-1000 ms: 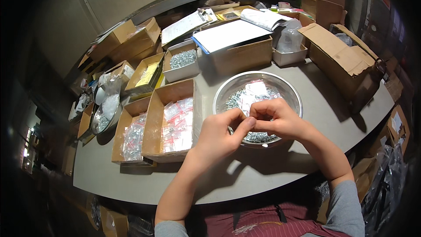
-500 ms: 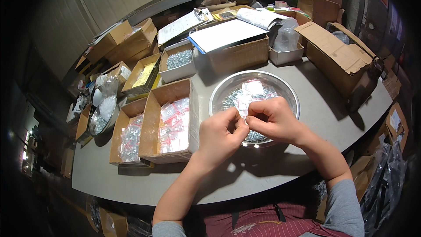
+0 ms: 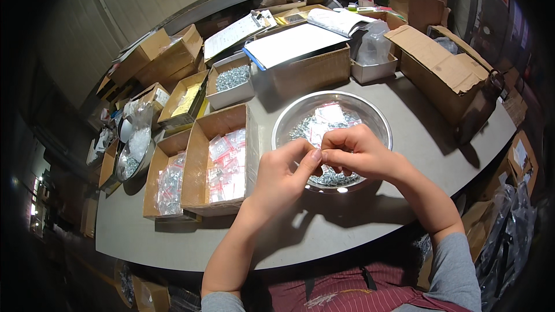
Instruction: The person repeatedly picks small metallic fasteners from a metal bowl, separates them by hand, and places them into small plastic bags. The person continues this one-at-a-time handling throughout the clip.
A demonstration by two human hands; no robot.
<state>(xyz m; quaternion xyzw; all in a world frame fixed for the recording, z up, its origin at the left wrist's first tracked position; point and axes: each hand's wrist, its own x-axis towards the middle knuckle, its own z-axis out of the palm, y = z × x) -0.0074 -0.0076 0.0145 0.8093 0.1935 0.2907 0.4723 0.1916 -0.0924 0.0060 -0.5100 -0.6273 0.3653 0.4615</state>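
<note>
My left hand [image 3: 280,179] and my right hand [image 3: 361,153] meet over the near part of a round metal bowl [image 3: 378,120]. Thumbs and forefingers of both are pinched together, tip to tip. Whatever lies between them is hidden by the fingers. Loose silvery screws [image 3: 332,179] fill the bowl's bottom, and small clear bags with white pieces [image 3: 329,114] lie on top of them. Left of the bowl stands an open cardboard box [image 3: 195,167] holding many small red-edged zip bags [image 3: 226,167]. Beside it, a narrower cardboard box [image 3: 151,188] contains similar bags with small metal parts [image 3: 170,188].
Behind the bags stand a white box [image 3: 231,98] of small metal parts and a carton [image 3: 315,72] topped by a clipboard [image 3: 298,45]. A large open carton [image 3: 439,78] occupies the right side, a dark bottle-like object [image 3: 480,107] against it. The grey table [image 3: 191,245] has a curved near edge.
Both hands stay pinched together; the left has turned slightly, its thumb now pointing up toward the right fingertips. The whole view has shifted slightly. Boxes and bowl look the same.
</note>
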